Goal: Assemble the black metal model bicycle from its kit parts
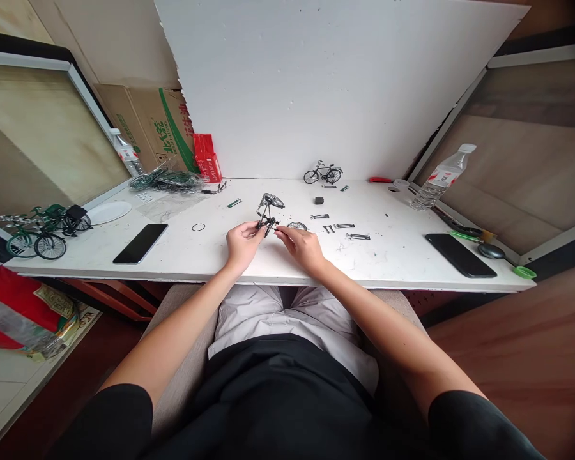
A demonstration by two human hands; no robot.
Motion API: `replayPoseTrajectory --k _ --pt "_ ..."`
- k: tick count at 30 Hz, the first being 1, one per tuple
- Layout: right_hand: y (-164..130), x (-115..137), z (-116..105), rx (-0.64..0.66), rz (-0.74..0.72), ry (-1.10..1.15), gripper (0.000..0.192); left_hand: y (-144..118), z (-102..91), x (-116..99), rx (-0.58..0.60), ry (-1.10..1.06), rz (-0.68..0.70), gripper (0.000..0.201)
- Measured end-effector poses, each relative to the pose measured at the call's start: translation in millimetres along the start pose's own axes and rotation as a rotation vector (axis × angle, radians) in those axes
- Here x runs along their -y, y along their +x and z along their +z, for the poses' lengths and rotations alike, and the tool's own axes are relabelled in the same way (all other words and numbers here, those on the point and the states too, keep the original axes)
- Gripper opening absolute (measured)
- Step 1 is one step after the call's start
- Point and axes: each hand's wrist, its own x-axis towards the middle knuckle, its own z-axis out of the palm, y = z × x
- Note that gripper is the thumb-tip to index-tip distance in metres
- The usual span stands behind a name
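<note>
White and scuffed, the table (249, 268) carried a scatter of small metal parts, and both hands met over its near middle. The left hand (242, 243) pinched the lower end of a half-built model bicycle (267, 214), its fingers pressed together on the dark frame, while the right hand (304, 246) pinched the same frame from the right side with thumb and forefinger. That little bicycle stood tilted just above the table, one wheel raised toward the far side. A loose wheel (297, 225) lay flat just beside the right hand's fingertips, and several short silver pieces (345, 225) lay to the right of it. A small black ring (198, 227) lay to the left, apart from the left hand. Farther left a black phone (140, 243) lay face up near the edge, and a second phone (460, 255) lay on the right side. A finished model bicycle (322, 173) stood at the far edge against the white board (326, 83). A clear water bottle (441, 177) stood far right, and another bottle (126, 152) stood far left by a cardboard box (148, 124). Green model bicycles (36, 233) were parked at the left end, next to a white plate (108, 212).
</note>
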Motion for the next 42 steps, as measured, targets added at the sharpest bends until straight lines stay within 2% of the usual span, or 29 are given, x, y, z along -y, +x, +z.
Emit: replayPoseTrajectory --k 4,9,17,22,26,30,33,37,42 --pt "0.3 3.3 -3.3 0.014 -0.010 -0.063 0.051 -2.7 1.8 -2.0 -0.018 -0.017 0.030 0.038" --pt "2.1 6.4 -10.0 -0.053 -0.044 -0.217 0.059 -8.9 7.5 -7.0 -0.001 -0.001 0.125 0.037" --pt "8.5 20.1 -24.1 -0.011 -0.205 -0.286 0.030 -11.0 11.1 -17.7 -0.040 -0.048 0.183 0.038" --pt "11.0 25.4 -27.7 0.023 -0.283 -0.361 0.035 -8.1 9.2 -20.0 -0.044 -0.049 0.228 0.036" --pt "11.0 29.6 -27.3 0.053 -0.238 -0.386 0.045 -10.9 9.4 -23.6 -0.057 0.003 0.279 0.034" --pt "9.5 33.9 -25.1 0.079 -0.159 -0.347 0.054 -16.9 10.0 -31.8 -0.018 0.131 0.382 0.027" --pt "9.1 35.2 -25.4 0.044 -0.121 -0.319 0.055 -14.7 8.5 -33.9 -0.040 0.087 0.346 0.029" --pt "10.6 35.5 -28.9 -0.007 -0.091 -0.262 0.044 -6.2 5.5 -28.4 -0.067 -0.019 0.188 0.037" --pt "11.7 35.6 -30.9 -0.022 -0.084 -0.219 0.041 -8.9 8.1 -29.7 -0.037 -0.064 0.112 0.043"
